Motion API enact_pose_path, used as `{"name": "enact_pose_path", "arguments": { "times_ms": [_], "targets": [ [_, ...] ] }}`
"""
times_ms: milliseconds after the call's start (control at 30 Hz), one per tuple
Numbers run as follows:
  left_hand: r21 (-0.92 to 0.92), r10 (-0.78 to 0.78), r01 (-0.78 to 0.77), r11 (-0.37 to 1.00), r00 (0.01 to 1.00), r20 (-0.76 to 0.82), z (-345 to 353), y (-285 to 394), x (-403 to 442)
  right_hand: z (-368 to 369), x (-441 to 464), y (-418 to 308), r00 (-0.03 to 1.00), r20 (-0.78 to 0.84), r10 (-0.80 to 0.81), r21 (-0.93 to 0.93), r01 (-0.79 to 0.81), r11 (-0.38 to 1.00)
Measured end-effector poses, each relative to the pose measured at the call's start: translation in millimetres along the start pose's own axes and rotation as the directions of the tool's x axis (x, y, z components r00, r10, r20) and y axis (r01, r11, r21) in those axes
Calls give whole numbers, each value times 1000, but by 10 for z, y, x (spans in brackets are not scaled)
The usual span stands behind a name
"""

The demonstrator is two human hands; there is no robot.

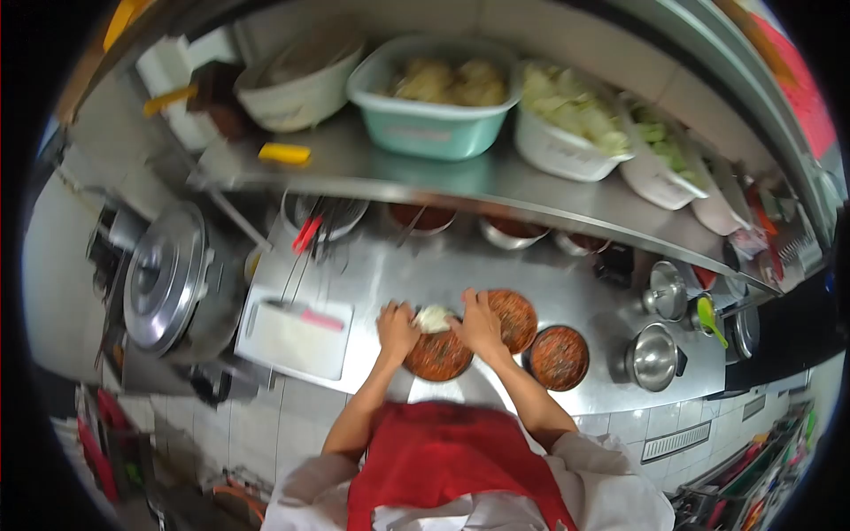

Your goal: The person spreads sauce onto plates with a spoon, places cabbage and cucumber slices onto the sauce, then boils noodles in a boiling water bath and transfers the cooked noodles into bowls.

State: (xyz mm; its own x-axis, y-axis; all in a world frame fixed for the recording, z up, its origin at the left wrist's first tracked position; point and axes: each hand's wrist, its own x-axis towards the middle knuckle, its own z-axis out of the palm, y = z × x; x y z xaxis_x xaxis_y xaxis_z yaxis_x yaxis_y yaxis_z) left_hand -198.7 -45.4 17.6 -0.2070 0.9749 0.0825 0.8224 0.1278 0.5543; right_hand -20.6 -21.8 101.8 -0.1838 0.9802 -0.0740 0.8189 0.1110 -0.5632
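Between my two hands is a soft white lump (434,319), too blurred to name, at the far edge of a round pan of red, sauce-like food (438,357). My left hand (398,329) has its fingers curled on the left side of the lump. From the right, my right hand (479,323) meets it with the thumb; its fingers are bent and partly hidden. A second round pan of red food (513,320) lies just beside my right hand. Farther right sits a third pan of red food (560,357).
To the left lie a white cutting board (292,350) with a pink-handled knife (320,319) and a big lidded pot (164,279). Metal bowls (652,358) stand at right. A low shelf (425,188) overhead carries a green tub (434,128) and white tubs of vegetables (567,146).
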Motion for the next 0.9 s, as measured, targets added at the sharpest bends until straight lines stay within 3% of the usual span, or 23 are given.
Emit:
{"name": "enact_pose_path", "arguments": {
  "times_ms": [67,100,133,167,233,267,300,333,367,433,500,567,600,633,667,733,767,800,833,867,900],
  "targets": [
    [39,-12,13,999,1000,-16,-107,75,-51,-751,-47,-188,960,-165,-227,104,246,964],
    [25,-51,50,998,999,16,-317,212,-58,-1283,-55,-339,891,-360,-278,219,370,903],
    [15,-42,43,999,997,-63,-484,342,-69,-1838,52,-354,602,-603,-524,-69,615,786],
    [-31,-8,3,1000,988,-151,-685,530,-65,-2320,90,-352,592,-695,-407,7,573,820],
    [-96,131,-163,982,951,-280,-1090,990,39,-3236,572,-368,452,-731,-511,-286,477,831],
    [-109,229,-282,953,908,-351,-1328,1319,106,-3504,910,-336,442,-701,-560,-343,479,808],
    [-110,318,-395,912,851,-418,-1571,1689,186,-3776,1409,-131,566,-416,-712,-631,384,674],
    [-83,401,-497,864,778,-485,-1814,2053,247,-3869,1710,-143,826,-221,-519,-629,286,723],
    [-46,476,-591,805,691,-545,-1999,2387,339,-3905,1925,-168,970,-8,-243,-649,180,739],
    [22,555,-726,687,505,-660,-2167,2883,630,-3933,2287,-122,976,-13,-217,-677,152,721],
    [44,628,-758,651,506,-591,-2278,3279,1016,-4104,2403,-150,980,-15,-200,-713,130,689],
    [-17,646,-752,659,577,-499,-2226,3611,1504,-4297,2361,-169,966,87,-245,-468,256,846],
    [-5,667,-729,684,629,-399,-2155,3749,1735,-4310,2360,-85,963,91,-255,-465,268,844],
    [8,675,-706,708,674,-299,-2073,3844,1945,-4312,2341,30,907,-125,-402,-370,334,867],
    [12,669,-700,714,677,-306,-1962,3863,2144,-4304,2305,108,796,-345,-496,-284,415,864],
    [204,755,-727,655,634,-167,-1810,3885,2383,-4384,2110,116,758,-356,-547,-274,475,836],
    [207,751,-722,660,638,-170,-1798,3906,2440,-4418,1989,108,720,-372,-586,-262,524,811],
    [60,616,-618,784,761,-205,-1850,3961,2431,-4415,1901,126,718,-371,-588,-260,528,809],
    [-89,464,-489,867,860,-212,-1921,4022,2397,-4406,1820,140,755,-375,-539,-68,557,828],
    [-82,467,-492,867,859,-212,-1980,4066,2348,-4395,1731,148,791,-367,-489,128,564,816],
    [-377,492,-509,773,858,-149,-2039,4105,2249,-4386,1614,124,791,-370,-488,131,564,815]
  ]
}}
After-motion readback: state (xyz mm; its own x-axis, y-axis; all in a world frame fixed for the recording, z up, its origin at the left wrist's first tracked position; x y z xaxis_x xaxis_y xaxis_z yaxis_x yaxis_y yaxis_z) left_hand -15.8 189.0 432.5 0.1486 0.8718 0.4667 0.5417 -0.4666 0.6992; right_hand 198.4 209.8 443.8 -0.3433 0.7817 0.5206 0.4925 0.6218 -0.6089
